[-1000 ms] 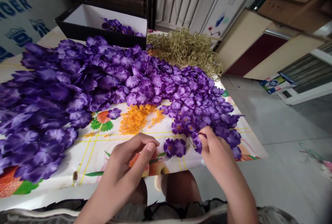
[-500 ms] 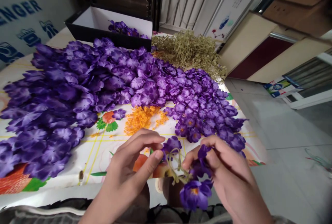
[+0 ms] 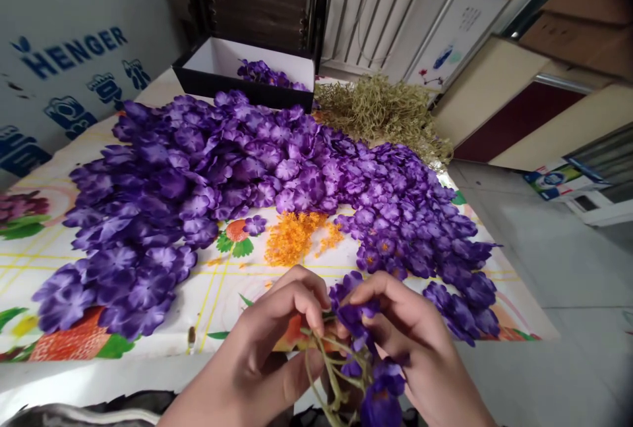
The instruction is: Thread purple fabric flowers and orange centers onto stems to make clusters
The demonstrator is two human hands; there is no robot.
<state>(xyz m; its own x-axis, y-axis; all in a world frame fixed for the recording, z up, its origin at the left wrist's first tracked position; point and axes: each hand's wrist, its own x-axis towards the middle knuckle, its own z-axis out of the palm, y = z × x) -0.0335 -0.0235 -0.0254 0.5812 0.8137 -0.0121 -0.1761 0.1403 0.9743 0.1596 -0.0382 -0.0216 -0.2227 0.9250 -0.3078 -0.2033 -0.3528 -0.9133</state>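
Observation:
Held low in front of me is an artificial flower sprig with pale green stems (image 3: pixel 336 381). My right hand (image 3: pixel 413 325) pinches a purple petal piece (image 3: pixel 352 318) at the sprig's upper part. My left hand (image 3: pixel 270 348) has its thumb and fingertips closed around the stem ends on the left side. A finished-looking purple bloom (image 3: pixel 383 397) with an orange centre hangs below my right fingers. The exact contact of the fingertips is partly hidden. Just beyond my hands, a small heap of orange stamens (image 3: pixel 291 239) lies on the table.
A wide pile of loose purple petals (image 3: pixel 237 157) arcs across the flowered tablecloth (image 3: pixel 217 308). Behind it stand a black box (image 3: pixel 242 87) with purple flowers inside and a heap of green stems (image 3: pixel 380 107). The table's right edge drops to a tiled floor (image 3: pixel 519 236).
The left fingers have closed in on the stems, and my hands are nearer each other. The sprig has turned, its stems pointing lower. The camera view has shifted, so the table sits further right.

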